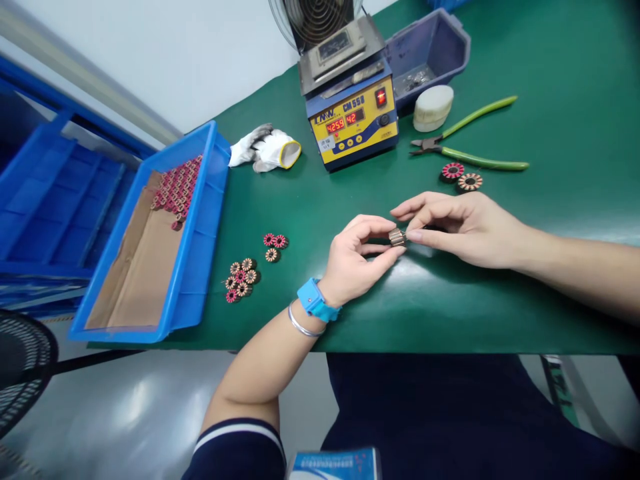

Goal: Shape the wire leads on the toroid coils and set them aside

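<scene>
Between thumb and fingers, my left hand [357,257] pinches a small ribbed copper-coloured coil [397,238], held on its side just above the green mat. My right hand [460,230] is closed at the coil's right end, thumb and index fingertips against it; any fine wire there is too small to make out. Beyond the right hand lie a red-faced coil [453,171] and a tan-faced coil [470,182]. Farther left, several more coils [241,277] sit in a cluster, with three others [273,255] grouped nearby.
A soldering pot [354,127] with lit digits stands at the back. Beside it are a grey-purple bin [450,47], a white oval block [433,108] and green-handled cutters [485,161]. White gloves [265,148] lie left, near a blue crate [193,260] holding many coils.
</scene>
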A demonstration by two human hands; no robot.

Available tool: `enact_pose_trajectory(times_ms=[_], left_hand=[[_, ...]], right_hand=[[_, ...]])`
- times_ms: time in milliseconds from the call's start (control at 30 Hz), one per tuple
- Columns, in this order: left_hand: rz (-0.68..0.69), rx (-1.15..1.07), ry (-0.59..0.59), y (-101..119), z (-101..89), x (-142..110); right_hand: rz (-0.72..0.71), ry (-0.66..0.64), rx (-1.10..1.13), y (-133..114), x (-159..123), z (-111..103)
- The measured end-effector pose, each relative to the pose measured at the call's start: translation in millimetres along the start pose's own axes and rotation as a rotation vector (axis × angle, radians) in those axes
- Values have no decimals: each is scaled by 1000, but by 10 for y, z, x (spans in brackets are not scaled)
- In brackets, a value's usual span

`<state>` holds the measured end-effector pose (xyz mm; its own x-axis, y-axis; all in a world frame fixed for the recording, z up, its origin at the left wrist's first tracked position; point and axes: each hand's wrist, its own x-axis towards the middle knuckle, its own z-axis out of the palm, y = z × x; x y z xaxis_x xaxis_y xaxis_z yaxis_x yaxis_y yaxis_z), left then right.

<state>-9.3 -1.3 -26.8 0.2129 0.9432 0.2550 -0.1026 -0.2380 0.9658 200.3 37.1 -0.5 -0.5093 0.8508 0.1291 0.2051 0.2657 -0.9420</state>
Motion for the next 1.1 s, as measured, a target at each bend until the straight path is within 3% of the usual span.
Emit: enact_pose_trajectory(times_ms=[367, 667, 800, 900, 1000, 1100], left_hand=[[-8, -46, -9, -8, -2, 5], [-10, -44, -6, -17, 12, -4], [3, 39, 30, 22, 22, -9], [30, 138, 46, 54, 38, -15], [57, 189, 43, 60, 49, -19], [36, 164, 53, 58, 47, -15]], right_hand=[[28, -17, 78, 25, 21, -32], [2, 2, 12, 24, 11, -25], [-102, 26, -61, -6, -31, 5], [-301, 63, -225, -93, -85, 47], [-518, 4, -351, -177, -130, 74], [-515, 24, -330, -179, -134, 60]])
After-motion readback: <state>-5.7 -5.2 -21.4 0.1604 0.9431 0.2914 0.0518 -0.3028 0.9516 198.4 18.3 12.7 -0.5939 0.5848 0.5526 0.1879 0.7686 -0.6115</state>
